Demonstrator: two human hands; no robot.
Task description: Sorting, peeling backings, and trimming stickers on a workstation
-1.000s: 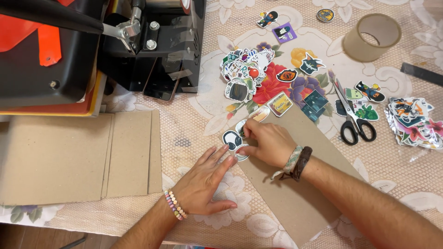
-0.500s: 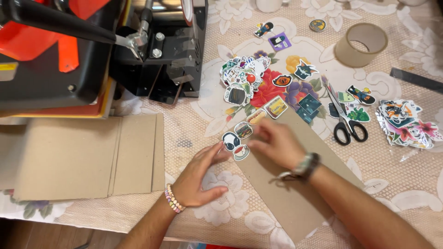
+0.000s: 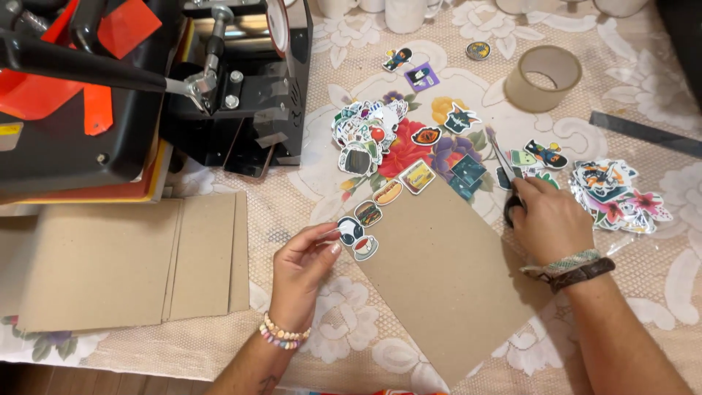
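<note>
A person at a craft table pinches a small strip of die-cut stickers [image 3: 356,235] between the thumb and fingertips of the left hand [image 3: 303,267], just left of centre frame, at the upper left edge of a slanted sheet of brown card [image 3: 439,281]. The right hand [image 3: 550,223], right of centre, has closed over the handles of a pair of scissors [image 3: 504,167] whose slim blades point toward the top of the frame.

To cut cleanly, the strip would best be held taut and flat, clear of the fingertips, with the blades following the white border rather than the printed art.

The stickers look glossy and thin, with irregular outlines; a loose heap of stickers [image 3: 365,135] lies above centre and a bagged bundle of stickers [image 3: 614,186] at the right. The card is matte and stiff, like the stacked brown boards [image 3: 131,260] at lower left. A roll of clear tape [image 3: 542,77] sits upper right, a black-and-orange heat press [image 3: 146,80] upper left, all on a lace-patterned floral tablecloth [image 3: 351,336].
</note>
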